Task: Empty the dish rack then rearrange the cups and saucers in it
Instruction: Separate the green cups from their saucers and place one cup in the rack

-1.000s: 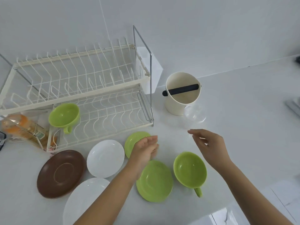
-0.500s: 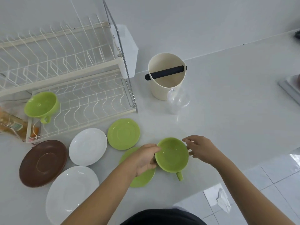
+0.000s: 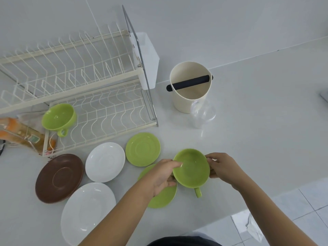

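Observation:
A green cup [image 3: 192,170] with its handle toward me is gripped on both sides of its rim: my left hand [image 3: 162,176] on the left, my right hand [image 3: 222,168] on the right. It sits just right of a green saucer [image 3: 162,197], which my left hand partly covers. A second green saucer [image 3: 142,149], a small white saucer [image 3: 105,162], a brown saucer [image 3: 59,178] and a large white saucer [image 3: 87,213] lie on the counter. Another green cup [image 3: 59,117] rests tilted in the lower tier of the white dish rack [image 3: 99,110].
A cream tub with a black bar [image 3: 190,87] stands right of the rack, a clear plastic cup [image 3: 202,113] lying in front of it. An orange packet [image 3: 21,134] lies at the rack's left end. The counter edge [image 3: 230,215] drops to tiled floor at lower right.
Both hands have closed on the green cup's rim; a second ago they hovered above the counter apart from it. The view has shifted.

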